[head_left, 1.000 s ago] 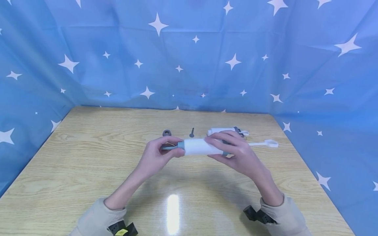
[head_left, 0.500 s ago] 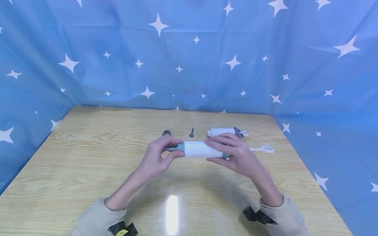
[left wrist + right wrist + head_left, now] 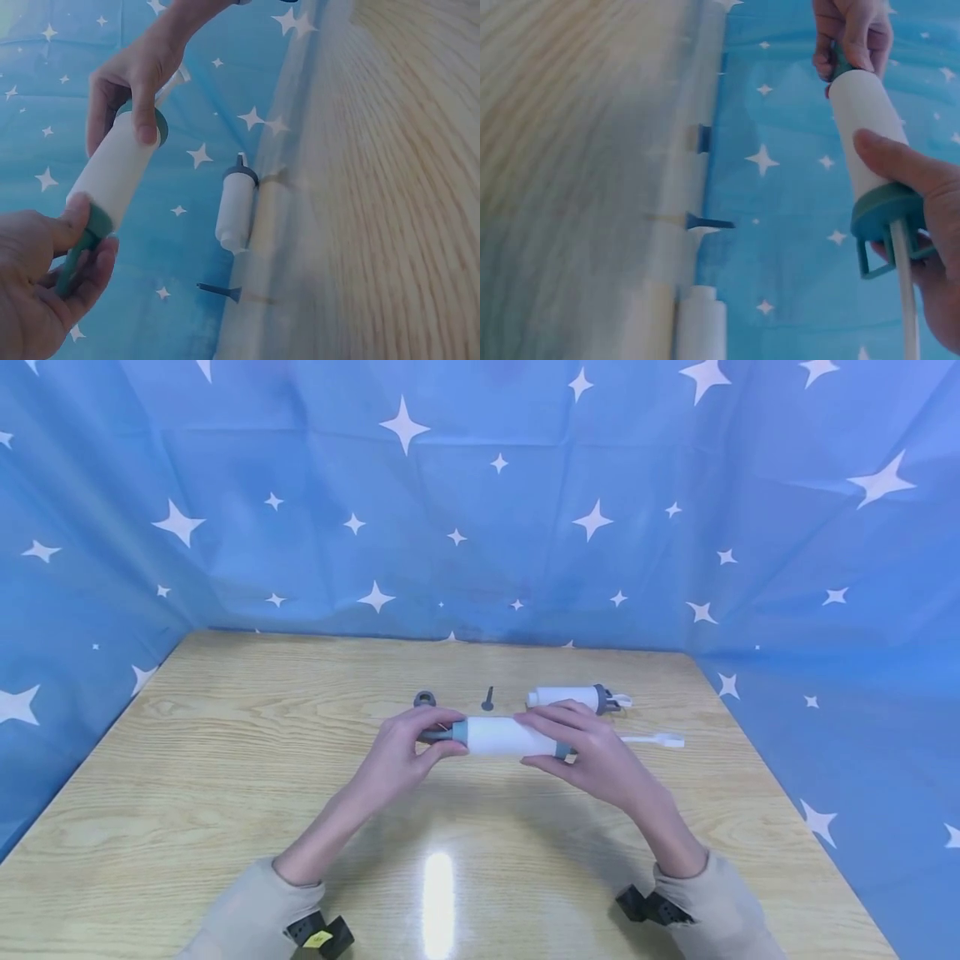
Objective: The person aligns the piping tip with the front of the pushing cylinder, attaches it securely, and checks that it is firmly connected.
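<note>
Both hands hold a large plunger syringe level above the table: a white barrel (image 3: 504, 737) with teal end pieces. My left hand (image 3: 397, 752) pinches its teal nozzle end (image 3: 97, 221). My right hand (image 3: 611, 756) grips the barrel near the other end, thumb on the white wall in the right wrist view. Past that hand a thin white rod (image 3: 904, 292) sticks out, ending in a flat white handle (image 3: 671, 740). A teal collar (image 3: 889, 210) with open loops surrounds the rod. The right palm hides part of the collar.
On the table (image 3: 225, 777) behind the hands lies a second white syringe (image 3: 562, 696) with a dark grey collar. Left of it are a small dark nozzle-like piece (image 3: 488, 700) and a dark ring-shaped piece (image 3: 424, 698). A blue star-patterned cloth (image 3: 480, 510) hangs behind the table.
The rod's handle has turned from its broad loop side to nearly edge-on and shifted left. My right hand has moved slightly left with it. The left hand keeps its hold.
</note>
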A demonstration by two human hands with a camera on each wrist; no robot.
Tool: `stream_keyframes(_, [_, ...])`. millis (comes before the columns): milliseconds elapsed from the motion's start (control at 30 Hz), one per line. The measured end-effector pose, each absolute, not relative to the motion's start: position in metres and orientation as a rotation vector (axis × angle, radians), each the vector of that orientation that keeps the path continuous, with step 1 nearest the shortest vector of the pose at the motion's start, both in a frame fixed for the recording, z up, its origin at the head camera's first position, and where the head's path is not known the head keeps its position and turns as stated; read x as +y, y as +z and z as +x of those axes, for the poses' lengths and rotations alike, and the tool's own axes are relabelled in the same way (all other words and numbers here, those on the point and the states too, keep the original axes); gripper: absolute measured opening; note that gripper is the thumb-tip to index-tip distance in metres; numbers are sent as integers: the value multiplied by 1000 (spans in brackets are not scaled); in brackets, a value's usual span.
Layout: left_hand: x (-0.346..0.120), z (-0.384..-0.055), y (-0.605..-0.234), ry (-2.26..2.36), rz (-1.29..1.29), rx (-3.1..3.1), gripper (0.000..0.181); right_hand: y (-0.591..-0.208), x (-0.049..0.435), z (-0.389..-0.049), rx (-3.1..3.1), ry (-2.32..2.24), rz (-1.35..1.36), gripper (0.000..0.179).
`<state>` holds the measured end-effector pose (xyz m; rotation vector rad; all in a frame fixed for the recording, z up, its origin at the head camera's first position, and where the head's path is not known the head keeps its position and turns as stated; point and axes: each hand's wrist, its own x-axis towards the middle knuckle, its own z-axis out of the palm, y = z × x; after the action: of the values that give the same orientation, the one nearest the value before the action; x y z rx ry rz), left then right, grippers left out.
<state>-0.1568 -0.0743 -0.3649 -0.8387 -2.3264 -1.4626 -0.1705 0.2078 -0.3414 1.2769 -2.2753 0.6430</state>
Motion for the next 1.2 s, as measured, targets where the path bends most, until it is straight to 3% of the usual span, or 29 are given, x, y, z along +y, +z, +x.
stream_keyframes(1200, [-68, -192, -404, -1305, -820, -2807, 31, -386, 206, -206, -2789, 551, 1269, 47])
